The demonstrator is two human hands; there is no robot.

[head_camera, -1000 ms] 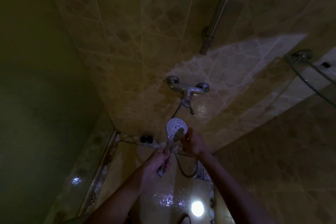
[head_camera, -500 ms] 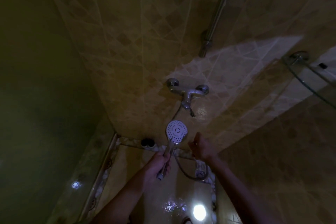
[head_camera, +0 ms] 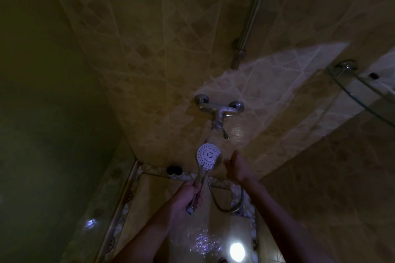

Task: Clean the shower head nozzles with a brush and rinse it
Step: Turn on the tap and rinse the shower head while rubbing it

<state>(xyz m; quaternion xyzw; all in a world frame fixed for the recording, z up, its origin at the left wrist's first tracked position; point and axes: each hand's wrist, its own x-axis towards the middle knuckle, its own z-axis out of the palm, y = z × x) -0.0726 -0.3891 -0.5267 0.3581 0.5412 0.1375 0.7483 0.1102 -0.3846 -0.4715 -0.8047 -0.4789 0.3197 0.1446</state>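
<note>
Dim light in the shower stall, so take the detail with caution. Far left there's only a plain green wall (head_camera: pixel 53 113). Moving in, the left hand (head_camera: pixel 186 197) has its grip wrapped round the handle of the shower head (head_camera: pixel 208 156), low down near the hose end. The handle's long axis runs up and slightly right from that fist, and the round nozzle face sits at the top, tilted toward the camera. The hose (head_camera: pixel 222 205) loops down and off to the right from the base of the handle.

Just right of the nozzle face, near it but apart, the right hand (head_camera: pixel 238 167) is raised with its fingers up. Something small may be pinched there, possibly the brush, but it's too dark to say, so I can't tell the state of that grip.

The relation that matters: the nozzle face lies directly left of the right hand, at about the same height, so that is the nearer hand for any scrubbing while the left steadies the handle.

Above both, the mixer tap (head_camera: pixel 219 110) is on the tiled wall, and the riser rail (head_camera: pixel 250 17) climbs up to the right. Far right there's a glass shelf (head_camera: pixel 363 92). My read is scrubbing or rinsing is under way, not finished.
</note>
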